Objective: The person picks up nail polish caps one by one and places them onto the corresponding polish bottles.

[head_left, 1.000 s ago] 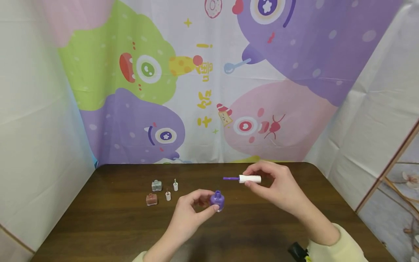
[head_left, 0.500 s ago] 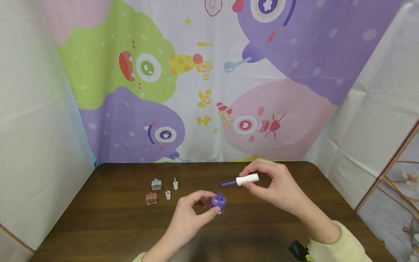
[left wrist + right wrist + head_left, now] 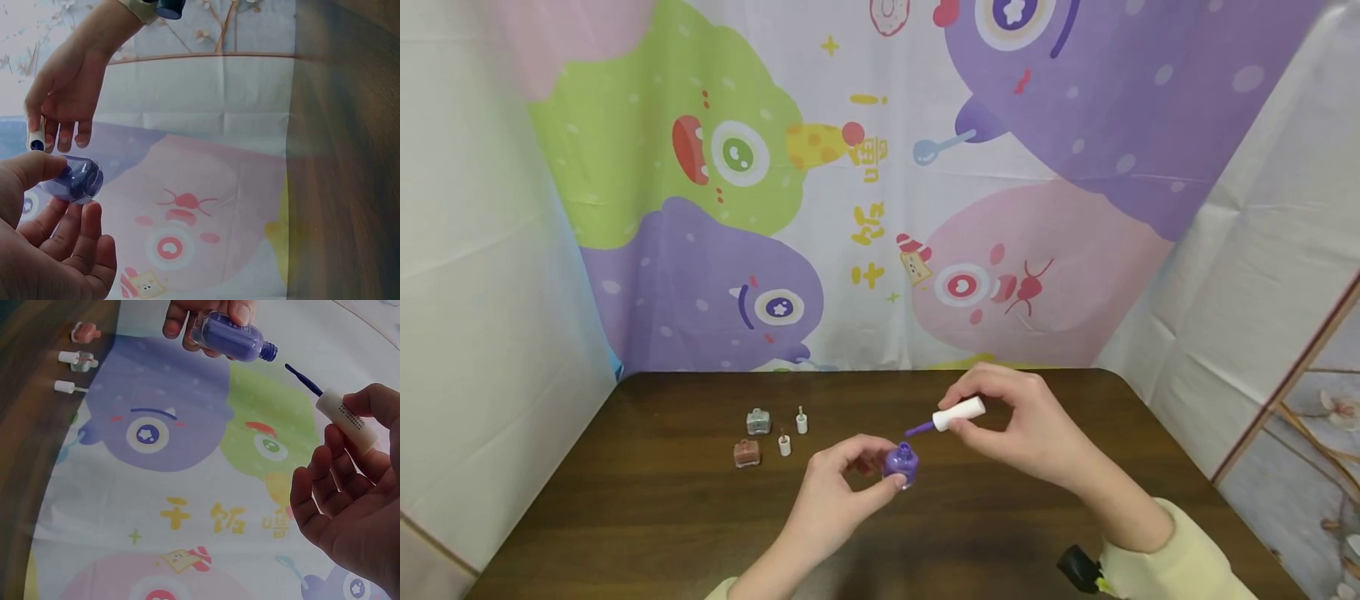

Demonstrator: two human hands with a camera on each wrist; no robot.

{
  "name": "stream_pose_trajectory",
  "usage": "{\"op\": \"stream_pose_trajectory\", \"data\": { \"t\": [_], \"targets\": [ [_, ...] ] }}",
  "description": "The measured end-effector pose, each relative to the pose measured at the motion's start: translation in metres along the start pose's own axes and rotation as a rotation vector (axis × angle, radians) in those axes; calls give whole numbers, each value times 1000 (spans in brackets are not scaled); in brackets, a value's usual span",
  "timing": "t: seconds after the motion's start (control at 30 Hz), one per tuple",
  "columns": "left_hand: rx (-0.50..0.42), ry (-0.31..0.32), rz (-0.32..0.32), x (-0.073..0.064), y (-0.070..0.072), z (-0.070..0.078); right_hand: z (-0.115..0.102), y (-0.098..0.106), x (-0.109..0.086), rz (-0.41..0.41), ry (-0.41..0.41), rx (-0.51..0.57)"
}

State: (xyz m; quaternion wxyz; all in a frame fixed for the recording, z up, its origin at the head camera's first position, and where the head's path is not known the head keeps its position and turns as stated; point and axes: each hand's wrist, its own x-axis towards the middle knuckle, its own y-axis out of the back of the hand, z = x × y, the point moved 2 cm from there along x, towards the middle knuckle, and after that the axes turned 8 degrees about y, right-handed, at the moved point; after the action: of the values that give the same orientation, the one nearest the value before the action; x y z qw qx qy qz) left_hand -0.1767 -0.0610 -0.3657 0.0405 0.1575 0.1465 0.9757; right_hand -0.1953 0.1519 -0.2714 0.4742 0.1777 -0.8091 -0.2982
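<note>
Between thumb and fingers, my left hand [image 3: 838, 492] holds a small purple nail polish bottle [image 3: 901, 463], its threaded neck uncapped. My right hand [image 3: 1022, 425] pinches the white nail polish cap [image 3: 961, 413], whose purple-coated brush [image 3: 919, 429] slants down toward the bottle mouth. In the right wrist view the brush tip [image 3: 289, 367] is just apart from the bottle's neck [image 3: 269, 352]. The left wrist view shows the bottle [image 3: 75, 179] under my left thumb, with the fingers beneath it.
At the left of the dark wooden table [image 3: 662, 517] stand a silvery polish bottle [image 3: 758, 422] and a brownish-pink one [image 3: 747, 453]. Beside them, two white brush caps [image 3: 802, 423] stand with brushes upward. A cartoon-print curtain [image 3: 865, 333] hangs behind the table's back edge.
My right hand has moved left and slightly up, tilting the cap so its brush points down, closer to the bottle mouth. The bottle in my left hand has shifted only a little.
</note>
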Motion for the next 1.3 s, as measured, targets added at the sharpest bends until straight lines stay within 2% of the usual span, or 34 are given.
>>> {"op": "stream_pose_trajectory", "data": {
  "t": [0.43,0.97,1.3],
  "targets": [
    [1,-52,1,-1,-1,1,-3,-1,3,-38,34,-6],
    [18,-98,3,-3,-2,1,-2,-4,1,-92,25,20],
    [13,-94,-15,-3,-3,0,-2,-7,2,-124,26,21]
  ]
}}
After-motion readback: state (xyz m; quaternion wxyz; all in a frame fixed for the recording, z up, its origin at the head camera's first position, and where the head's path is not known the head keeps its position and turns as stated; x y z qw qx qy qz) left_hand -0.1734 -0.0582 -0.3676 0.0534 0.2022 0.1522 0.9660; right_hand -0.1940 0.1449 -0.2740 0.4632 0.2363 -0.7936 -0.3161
